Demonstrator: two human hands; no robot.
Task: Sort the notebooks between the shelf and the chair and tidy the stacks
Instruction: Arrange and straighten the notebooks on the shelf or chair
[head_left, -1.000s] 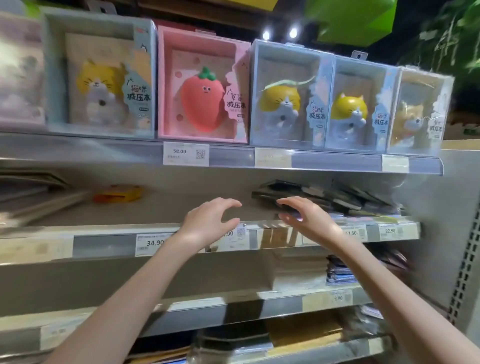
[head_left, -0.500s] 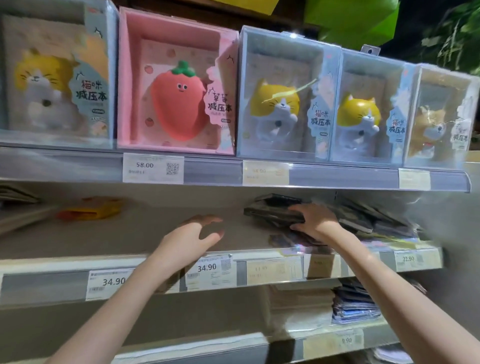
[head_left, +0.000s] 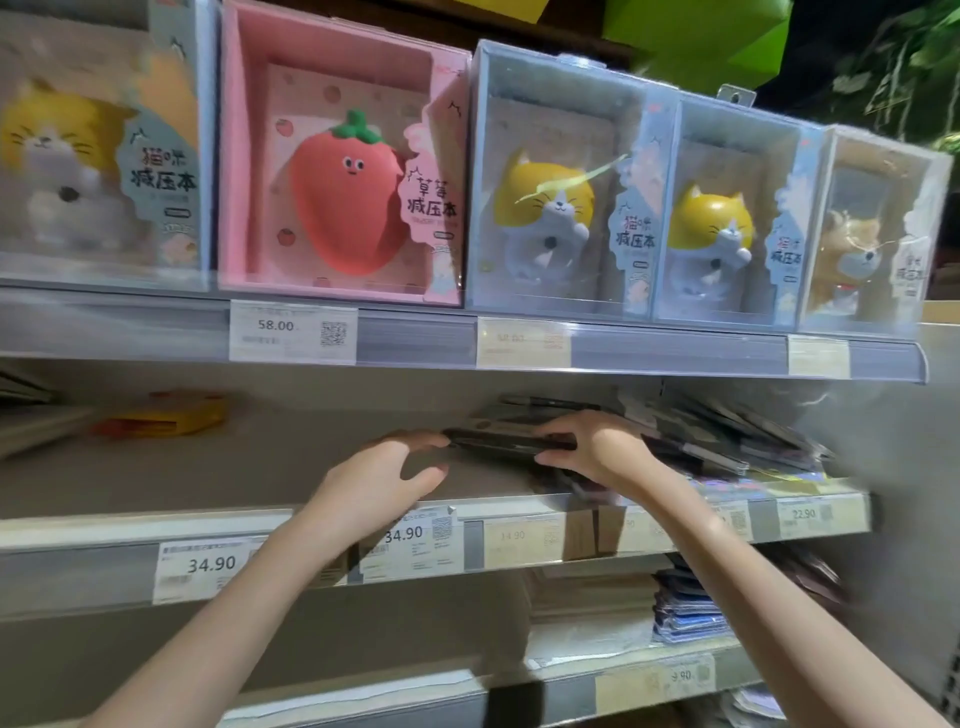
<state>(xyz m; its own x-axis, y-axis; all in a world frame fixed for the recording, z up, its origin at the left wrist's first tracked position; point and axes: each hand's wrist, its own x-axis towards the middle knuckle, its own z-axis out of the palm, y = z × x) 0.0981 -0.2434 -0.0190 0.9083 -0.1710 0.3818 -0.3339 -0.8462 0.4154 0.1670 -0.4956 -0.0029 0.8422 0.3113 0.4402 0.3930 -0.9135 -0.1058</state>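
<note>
A messy pile of dark, wrapped notebooks (head_left: 717, 441) lies at the right of the middle shelf (head_left: 156, 525). My right hand (head_left: 597, 447) grips the top dark notebooks (head_left: 509, 439) of that pile, fingers over them and thumb under. My left hand (head_left: 384, 483) reaches in beside them, its fingertips at the notebooks' left end and its thumb spread below, holding nothing that I can see. The chair is out of view.
Boxed cat and strawberry squishy notebooks (head_left: 343, 171) line the top shelf. A yellow item (head_left: 171, 415) and pale notebooks (head_left: 31, 426) lie at the middle shelf's left. Blue notebooks (head_left: 685, 613) and a pale stack (head_left: 587, 592) sit on the shelf below.
Both hands reached deeper into the middle shelf. My right hand closed on the top dark notebooks, and my left hand came up to their left end. The view moved closer.
</note>
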